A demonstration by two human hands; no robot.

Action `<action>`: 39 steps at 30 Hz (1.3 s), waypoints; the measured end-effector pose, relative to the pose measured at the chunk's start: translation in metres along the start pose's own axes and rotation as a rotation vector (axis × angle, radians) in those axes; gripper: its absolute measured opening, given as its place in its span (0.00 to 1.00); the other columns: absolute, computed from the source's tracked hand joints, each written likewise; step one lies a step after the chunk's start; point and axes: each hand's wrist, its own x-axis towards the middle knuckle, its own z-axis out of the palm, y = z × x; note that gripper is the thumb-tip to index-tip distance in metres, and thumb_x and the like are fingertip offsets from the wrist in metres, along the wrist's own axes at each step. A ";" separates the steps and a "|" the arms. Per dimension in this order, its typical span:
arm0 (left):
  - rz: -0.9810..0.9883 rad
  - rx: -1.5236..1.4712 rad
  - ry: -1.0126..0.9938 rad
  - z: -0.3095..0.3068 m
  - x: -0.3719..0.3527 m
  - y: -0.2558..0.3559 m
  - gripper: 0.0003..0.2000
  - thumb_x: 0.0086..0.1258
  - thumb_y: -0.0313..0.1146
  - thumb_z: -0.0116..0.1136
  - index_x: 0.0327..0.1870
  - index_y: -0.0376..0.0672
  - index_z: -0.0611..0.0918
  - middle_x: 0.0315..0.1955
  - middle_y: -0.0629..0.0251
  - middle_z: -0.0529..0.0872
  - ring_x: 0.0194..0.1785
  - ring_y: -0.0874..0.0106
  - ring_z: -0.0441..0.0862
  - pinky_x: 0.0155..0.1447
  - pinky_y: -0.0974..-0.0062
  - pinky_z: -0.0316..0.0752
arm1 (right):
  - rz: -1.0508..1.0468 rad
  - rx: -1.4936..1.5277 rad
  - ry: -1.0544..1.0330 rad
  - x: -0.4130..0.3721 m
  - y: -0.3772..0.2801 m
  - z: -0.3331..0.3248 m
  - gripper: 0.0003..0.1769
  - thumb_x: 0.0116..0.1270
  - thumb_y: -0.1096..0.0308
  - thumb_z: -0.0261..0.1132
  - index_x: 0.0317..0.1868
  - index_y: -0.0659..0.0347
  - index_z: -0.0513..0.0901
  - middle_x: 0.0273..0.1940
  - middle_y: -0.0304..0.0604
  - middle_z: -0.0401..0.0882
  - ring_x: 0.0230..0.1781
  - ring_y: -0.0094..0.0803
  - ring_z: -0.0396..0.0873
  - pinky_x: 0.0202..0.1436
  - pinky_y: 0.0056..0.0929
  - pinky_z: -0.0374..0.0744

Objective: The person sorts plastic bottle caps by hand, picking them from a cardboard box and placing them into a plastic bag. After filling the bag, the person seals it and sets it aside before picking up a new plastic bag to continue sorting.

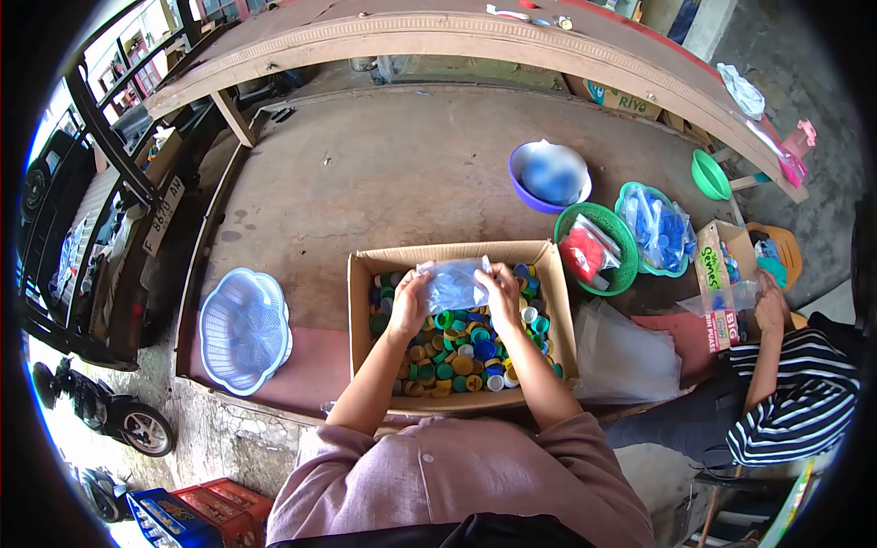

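Note:
Between my two hands a small clear plastic bag (454, 285) is stretched sideways. My left hand (410, 303) pinches its left end, and my right hand (499, 298) pinches the right end with the thumb on top. Both hands hang over an open cardboard box (361, 329). Loose bottle caps (457, 361) in green, yellow, blue and white fill the box below the bag. A stack of flat clear plastic bags (630, 356) lies on the table just right of the box.
A light blue plastic basket (245, 331) stands left of the box. A purple basin (523, 187), a green basket (625, 274) and a teal basket (671, 268) with bagged items stand to the right. Beside me, a person in a striped shirt (795, 393) holds a clear bag near a smaller carton (708, 260).

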 end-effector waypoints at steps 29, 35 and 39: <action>0.488 0.572 -0.113 0.011 -0.013 0.015 0.09 0.66 0.26 0.51 0.43 0.43 0.65 0.29 0.71 0.72 0.30 0.82 0.70 0.35 0.85 0.65 | -0.198 0.022 0.050 0.012 -0.015 -0.015 0.13 0.59 0.74 0.63 0.29 0.58 0.64 0.22 0.41 0.76 0.21 0.26 0.78 0.20 0.23 0.79; 0.534 0.776 -0.244 0.011 -0.022 0.020 0.10 0.62 0.21 0.52 0.40 0.41 0.66 0.37 0.64 0.75 0.36 0.79 0.73 0.41 0.81 0.70 | -0.258 -0.026 0.117 0.011 -0.014 -0.015 0.11 0.60 0.73 0.63 0.31 0.61 0.66 0.23 0.41 0.76 0.20 0.26 0.78 0.20 0.22 0.79; 0.479 0.798 -0.211 0.007 -0.017 0.016 0.04 0.62 0.21 0.53 0.36 0.38 0.73 0.29 0.69 0.77 0.31 0.83 0.72 0.38 0.85 0.69 | -0.139 0.005 0.001 0.007 -0.031 -0.017 0.09 0.60 0.74 0.62 0.36 0.63 0.69 0.29 0.43 0.78 0.29 0.27 0.80 0.31 0.23 0.79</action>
